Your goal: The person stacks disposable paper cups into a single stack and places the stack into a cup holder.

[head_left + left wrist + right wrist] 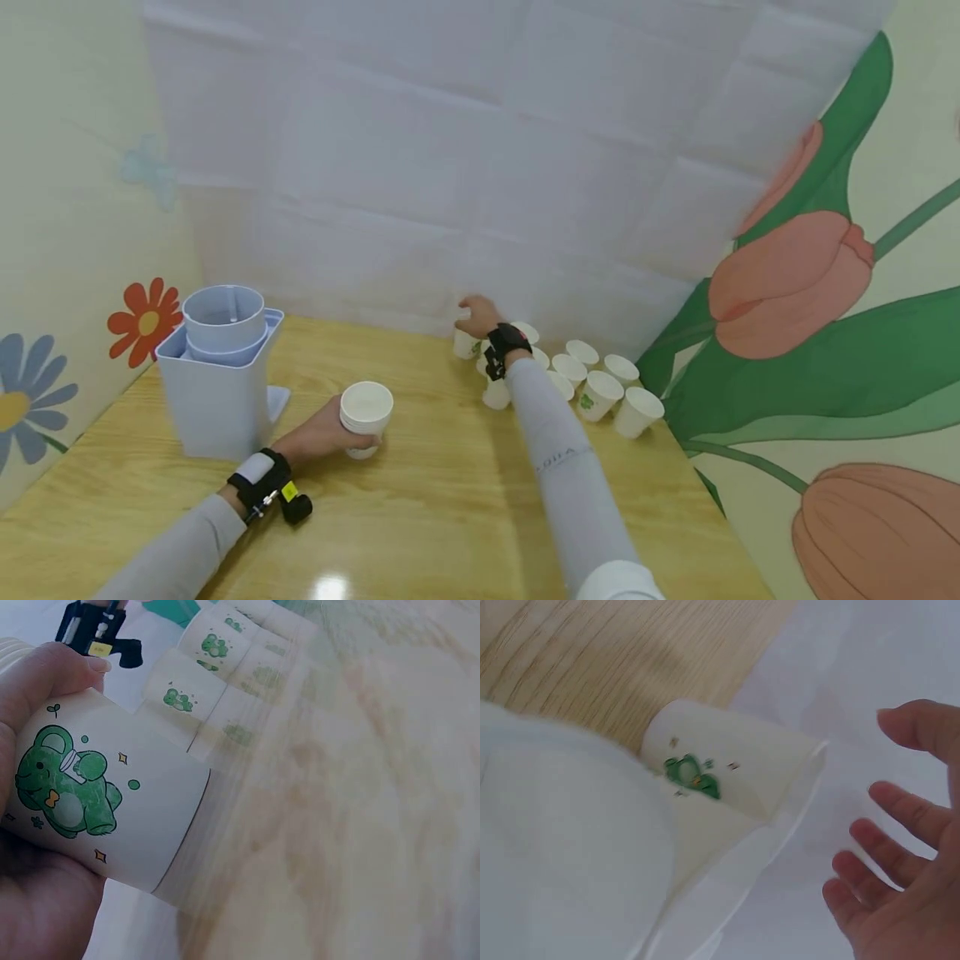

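Note:
My left hand [324, 435] grips a short stack of white paper cups [367, 403], fingers and thumb wrapped round its side. In the left wrist view a green cartoon bear shows on the outer cup [142, 787], and several rims peek out above the thumb. At the back of the table my right hand [480, 317] reaches over a standing paper cup [463, 345]. The right wrist view shows that hand's fingers [904, 806] spread and relaxed, just above the rim of a cup [742, 750] with a green print. Nothing lies between them.
Several more paper cups [602, 395] stand in rows at the right rear, partly hidden by my right forearm. A pale blue square bin [213, 408] with a round cylinder [223, 321] in its top stands at the left. White sheeting [375, 167] hangs behind the wooden table [420, 517].

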The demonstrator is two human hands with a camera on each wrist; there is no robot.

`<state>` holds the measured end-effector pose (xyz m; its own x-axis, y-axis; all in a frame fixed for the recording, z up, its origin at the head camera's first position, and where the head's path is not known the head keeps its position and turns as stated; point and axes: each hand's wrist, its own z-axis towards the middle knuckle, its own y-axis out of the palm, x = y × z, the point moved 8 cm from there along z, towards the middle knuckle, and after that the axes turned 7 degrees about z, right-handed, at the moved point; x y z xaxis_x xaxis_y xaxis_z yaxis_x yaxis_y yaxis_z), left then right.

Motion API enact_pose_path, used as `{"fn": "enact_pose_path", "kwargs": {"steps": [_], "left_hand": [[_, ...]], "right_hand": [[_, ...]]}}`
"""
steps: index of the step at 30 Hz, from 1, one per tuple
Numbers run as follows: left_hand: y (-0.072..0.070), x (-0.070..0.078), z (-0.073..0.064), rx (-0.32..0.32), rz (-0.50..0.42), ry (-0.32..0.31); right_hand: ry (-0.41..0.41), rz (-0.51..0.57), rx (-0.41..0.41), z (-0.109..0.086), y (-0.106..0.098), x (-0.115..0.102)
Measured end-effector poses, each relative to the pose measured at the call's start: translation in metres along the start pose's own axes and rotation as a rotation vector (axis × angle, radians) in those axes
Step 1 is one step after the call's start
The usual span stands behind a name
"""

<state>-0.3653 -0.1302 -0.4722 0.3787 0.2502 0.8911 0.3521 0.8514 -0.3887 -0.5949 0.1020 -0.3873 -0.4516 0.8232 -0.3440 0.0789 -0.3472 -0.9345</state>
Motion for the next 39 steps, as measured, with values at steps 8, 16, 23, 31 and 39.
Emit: {"fn": "enact_pose_path", "kwargs": {"steps": [8, 16, 23, 31, 39], "left_hand": [[0.01, 0.005, 0.003, -0.02, -0.006, -0.026], [0.006, 0.009, 0.007, 0.006, 0.004, -0.019], [0.009, 0.006, 0.007, -0.001, 0.007, -0.03], [0.009, 0.006, 0.009, -0.013, 0.043, -0.008], [0.007, 0.005, 0.014, -0.018, 0.016, -0.045]], "right_hand": [[0.133, -0.075, -0.113, 0.049, 0.042, 0.106], [0.216, -0.037, -0.191, -0.013, -0.003, 0.017], [0.227, 0.003, -0.125, -0.035, -0.009, -0.002], [0.275, 0.083, -0.13, -0.045, -0.012, -0.017], [0.285, 0.057, -0.162, -0.043, -0.012, -0.034]]}}
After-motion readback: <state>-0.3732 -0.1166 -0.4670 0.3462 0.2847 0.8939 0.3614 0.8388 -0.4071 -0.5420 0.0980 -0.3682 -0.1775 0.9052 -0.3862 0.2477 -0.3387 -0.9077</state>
